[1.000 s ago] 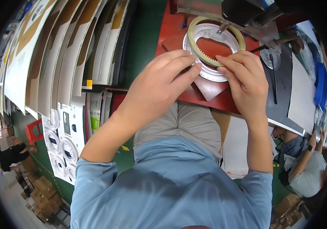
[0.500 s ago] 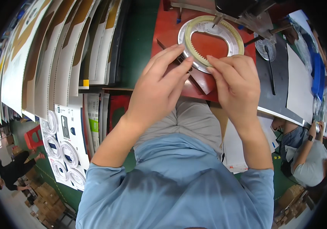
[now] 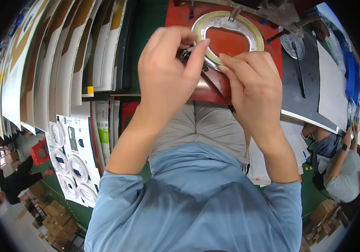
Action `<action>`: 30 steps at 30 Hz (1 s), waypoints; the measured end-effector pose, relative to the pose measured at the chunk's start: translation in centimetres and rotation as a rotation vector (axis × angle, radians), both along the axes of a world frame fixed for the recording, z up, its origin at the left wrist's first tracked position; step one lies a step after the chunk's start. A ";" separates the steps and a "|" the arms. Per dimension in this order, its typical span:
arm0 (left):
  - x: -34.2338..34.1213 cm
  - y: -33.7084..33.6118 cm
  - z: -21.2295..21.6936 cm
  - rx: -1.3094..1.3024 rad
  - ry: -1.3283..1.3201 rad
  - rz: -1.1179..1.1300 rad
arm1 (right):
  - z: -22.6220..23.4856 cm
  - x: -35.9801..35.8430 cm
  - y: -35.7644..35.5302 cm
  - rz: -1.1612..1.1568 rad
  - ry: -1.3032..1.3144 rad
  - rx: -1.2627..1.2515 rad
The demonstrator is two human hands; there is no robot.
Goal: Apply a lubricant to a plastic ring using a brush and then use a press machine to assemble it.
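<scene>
A cream ring with inner teeth point(image 3: 254, 30) lies over a silvery-white ring point(image 3: 250, 38) on a red board. My right hand point(image 3: 253, 75) pinches the near edge of the rings between thumb and fingers. At their left edge is my left hand point(image 3: 163, 67), slightly blurred, its thumb stretched out and its fingers bent, with a gap between them. Behind that gap shows a small dark metal part point(image 3: 184, 54), partly hidden by the hand. A metal post of a machine point(image 3: 235, 13) stands over the far side of the rings.
Tall cardboard dividers point(image 3: 68, 54) stand at the left, above a printed sheet with white rings point(image 3: 77, 168). At the right, a dark mat point(image 3: 289, 80) holds a clear round dish point(image 3: 292, 45) and a black stick point(image 3: 301, 75). Another person point(image 3: 344, 172) sits at far right.
My left hand has lifted off the near-left rim and moved up and left, its fingers curling. My right hand has stayed at the near edge, and the view has shifted slightly.
</scene>
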State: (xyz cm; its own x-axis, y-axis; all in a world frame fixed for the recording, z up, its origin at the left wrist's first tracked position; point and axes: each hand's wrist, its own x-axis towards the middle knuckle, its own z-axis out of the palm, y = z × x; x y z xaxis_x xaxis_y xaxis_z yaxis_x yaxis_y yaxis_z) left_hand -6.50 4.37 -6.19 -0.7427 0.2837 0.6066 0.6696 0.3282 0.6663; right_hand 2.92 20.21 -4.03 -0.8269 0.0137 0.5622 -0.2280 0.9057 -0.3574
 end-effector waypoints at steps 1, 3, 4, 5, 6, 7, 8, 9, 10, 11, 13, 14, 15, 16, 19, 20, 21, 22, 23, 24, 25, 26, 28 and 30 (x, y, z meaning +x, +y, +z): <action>-0.4 0.4 0.2 -0.038 -0.011 0.021 | 0.0 0.0 -0.1 0.004 0.000 -0.002; -1.7 1.1 -0.2 -0.118 0.083 0.047 | 0.1 0.0 0.1 -0.014 -0.017 0.027; -1.7 1.3 -0.4 -0.119 0.083 0.048 | 0.1 0.0 0.1 -0.013 -0.017 0.027; -1.6 1.7 -0.6 -0.051 0.036 0.035 | 0.2 0.0 0.1 -0.014 -0.021 0.039; -1.5 2.0 -0.8 0.016 -0.011 0.022 | 0.1 0.0 0.1 -0.014 -0.026 0.051; -1.4 2.2 -0.9 0.014 -0.012 0.023 | 0.0 -0.1 0.2 -0.013 -0.028 0.050; -1.4 2.3 -1.1 0.077 -0.065 0.016 | -0.2 -0.2 0.4 0.008 -0.004 0.096; -1.4 2.3 -1.2 0.140 -0.117 0.010 | -0.4 -0.3 0.6 0.029 0.020 0.143; -1.6 2.4 -1.2 0.137 -0.119 0.015 | -0.4 -0.4 0.7 0.033 0.018 0.140; -1.8 2.4 -1.2 0.158 -0.082 0.011 | -0.4 -0.4 0.8 0.040 0.012 0.168; -2.1 2.5 -1.2 0.176 -0.048 0.013 | -0.5 -0.3 1.0 0.052 0.003 0.194; -2.3 2.5 -1.2 0.177 -0.049 -0.003 | -0.5 -0.2 1.2 0.063 -0.023 0.211; -2.4 2.4 -1.2 0.178 -0.049 -0.020 | -0.4 -0.1 1.3 0.073 -0.048 0.228; -2.6 2.4 -1.3 0.177 -0.050 -0.014 | -0.3 0.0 1.4 0.079 -0.049 0.226; -3.2 2.3 -1.5 0.163 0.046 -0.029 | -0.6 -0.2 2.2 -0.010 0.049 0.147; -3.1 2.1 -1.4 0.129 0.042 -0.034 | -0.9 -0.8 2.7 -0.063 0.084 0.136; -3.2 2.0 -1.4 0.096 0.037 -0.040 | -0.8 -1.4 2.7 -0.114 0.046 0.100; -3.3 2.0 -1.4 0.093 0.034 -0.039 | -1.2 -2.3 2.9 -0.113 0.043 0.098; -3.4 2.0 -1.5 0.089 0.052 -0.034 | -1.6 -3.4 3.3 -0.095 0.013 0.117; -3.6 2.1 -1.6 0.085 0.071 -0.028 | -1.7 -3.9 3.4 -0.077 -0.017 0.136; -3.7 2.1 -1.6 0.087 0.068 -0.031 | -1.8 -3.6 2.6 -0.151 -0.167 0.004; -3.7 1.9 -1.5 0.048 0.110 -0.028 | -1.8 -3.7 2.8 -0.149 -0.169 0.004; -3.6 1.9 -1.0 0.010 0.154 -0.024 | -1.4 -3.9 3.4 -0.118 -0.202 0.033; -3.7 2.0 -0.2 -0.064 0.127 -0.030 | -1.0 -4.0 3.7 -0.111 -0.224 0.031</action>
